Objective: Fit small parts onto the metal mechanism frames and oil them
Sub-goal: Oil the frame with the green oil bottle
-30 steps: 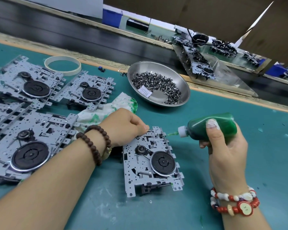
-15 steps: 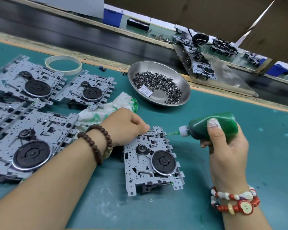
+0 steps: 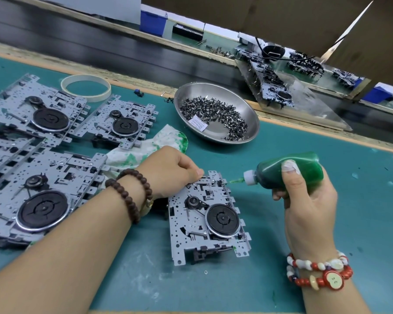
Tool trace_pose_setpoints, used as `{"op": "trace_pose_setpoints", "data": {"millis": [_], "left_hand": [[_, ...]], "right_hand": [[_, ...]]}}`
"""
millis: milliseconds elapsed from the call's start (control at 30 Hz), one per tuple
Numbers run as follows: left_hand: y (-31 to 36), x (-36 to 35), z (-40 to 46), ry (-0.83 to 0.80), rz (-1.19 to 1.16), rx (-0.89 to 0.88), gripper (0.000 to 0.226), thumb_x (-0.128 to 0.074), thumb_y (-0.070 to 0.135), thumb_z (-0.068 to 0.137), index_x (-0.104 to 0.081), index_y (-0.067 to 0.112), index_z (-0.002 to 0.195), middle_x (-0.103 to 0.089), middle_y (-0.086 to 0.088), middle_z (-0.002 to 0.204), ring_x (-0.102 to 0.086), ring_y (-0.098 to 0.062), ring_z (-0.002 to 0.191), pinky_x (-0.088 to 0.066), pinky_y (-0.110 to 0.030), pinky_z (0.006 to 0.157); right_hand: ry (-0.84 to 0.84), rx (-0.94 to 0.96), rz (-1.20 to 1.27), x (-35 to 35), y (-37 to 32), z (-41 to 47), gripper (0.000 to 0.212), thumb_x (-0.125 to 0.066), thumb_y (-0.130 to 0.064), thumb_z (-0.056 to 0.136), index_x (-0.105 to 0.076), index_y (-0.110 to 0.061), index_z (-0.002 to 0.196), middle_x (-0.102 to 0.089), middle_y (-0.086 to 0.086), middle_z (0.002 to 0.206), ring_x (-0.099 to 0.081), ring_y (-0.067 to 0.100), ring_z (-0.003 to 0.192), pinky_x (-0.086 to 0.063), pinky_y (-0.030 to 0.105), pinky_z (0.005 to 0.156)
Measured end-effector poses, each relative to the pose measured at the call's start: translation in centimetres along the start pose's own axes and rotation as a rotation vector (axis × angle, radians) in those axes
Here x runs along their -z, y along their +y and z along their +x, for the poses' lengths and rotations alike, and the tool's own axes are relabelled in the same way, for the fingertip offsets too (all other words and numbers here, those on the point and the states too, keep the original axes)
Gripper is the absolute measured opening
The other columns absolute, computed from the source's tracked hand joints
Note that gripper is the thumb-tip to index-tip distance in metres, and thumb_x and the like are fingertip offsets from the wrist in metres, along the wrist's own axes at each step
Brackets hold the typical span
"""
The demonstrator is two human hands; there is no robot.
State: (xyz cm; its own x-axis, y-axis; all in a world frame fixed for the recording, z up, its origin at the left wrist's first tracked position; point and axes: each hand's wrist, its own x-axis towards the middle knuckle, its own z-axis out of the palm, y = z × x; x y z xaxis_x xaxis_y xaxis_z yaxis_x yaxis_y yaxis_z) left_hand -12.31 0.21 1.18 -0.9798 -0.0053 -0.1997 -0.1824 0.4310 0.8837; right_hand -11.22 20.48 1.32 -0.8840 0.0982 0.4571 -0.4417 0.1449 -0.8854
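Head view — right hand (image 3: 304,200) grips oil bottle (image 3: 288,172) lying sideways, nozzle pointing left at frame (image 3: 208,217).

- Metal frame (image 3: 208,217): grey perforated plate with a black round wheel, flat on the green mat, near centre.
- Oil bottle (image 3: 288,172): green, white-capped, lying sideways, nozzle tip at the frame's far right corner.
- Small parts (image 3: 213,114): dark heap inside the steel dish (image 3: 250,116).
- Other frames (image 3: 43,189): lying at the left.
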Motion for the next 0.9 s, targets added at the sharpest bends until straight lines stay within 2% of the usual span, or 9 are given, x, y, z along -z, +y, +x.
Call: {"op": "trace_pose_setpoints", "data": {"millis": [233,667,800,900], "left_hand": [[0.04,-0.04,0.05,0.004,-0.002,-0.005,0.017,-0.065,0.028,0.084,-0.073,0.016,0.075,-0.059,0.025,0.060,-0.055,0.003,0.063,-0.042,-0.012,0.062],[0.01,-0.05,0.03,0.006,0.001,-0.008,0.018,-0.065,0.029,0.084,-0.073,0.016,0.075,-0.061,0.020,0.063,-0.055,0.001,0.062,-0.041,-0.014,0.059],[0.04,-0.06,0.00,-0.003,0.002,-0.008,0.017,-0.065,0.029,0.084,-0.073,0.016,0.076,-0.064,0.019,0.069,-0.057,-0.001,0.068,-0.043,-0.014,0.064],[0.00,-0.06,-0.03,-0.003,0.001,-0.006,0.016,-0.064,0.029,0.084,-0.072,0.017,0.077,-0.066,0.017,0.073,-0.061,-0.005,0.073,-0.047,-0.018,0.070]], "right_hand": [[0.010,-0.006,0.009,-0.01,0.00,0.03,0.019,-0.059,-0.040,0.076,-0.058,-0.021,0.080,-0.061,0.001,0.074,-0.052,0.013,0.059,-0.043,0.017,0.051],[0.005,-0.006,0.024,0.02,-0.09,0.03,0.018,-0.059,-0.039,0.076,-0.058,-0.022,0.080,-0.062,-0.007,0.071,-0.052,0.009,0.058,-0.043,0.017,0.051],[0.022,-0.019,0.048,0.11,-0.17,0.10,0.015,-0.059,-0.039,0.077,-0.059,-0.024,0.078,-0.062,-0.007,0.072,-0.051,0.009,0.058,-0.043,0.018,0.051],[0.040,-0.038,0.087,0.30,-0.15,0.17,0.011,-0.058,-0.029,0.083,-0.057,-0.019,0.079,-0.063,-0.008,0.069,-0.051,0.008,0.056,-0.042,0.017,0.050]]}}
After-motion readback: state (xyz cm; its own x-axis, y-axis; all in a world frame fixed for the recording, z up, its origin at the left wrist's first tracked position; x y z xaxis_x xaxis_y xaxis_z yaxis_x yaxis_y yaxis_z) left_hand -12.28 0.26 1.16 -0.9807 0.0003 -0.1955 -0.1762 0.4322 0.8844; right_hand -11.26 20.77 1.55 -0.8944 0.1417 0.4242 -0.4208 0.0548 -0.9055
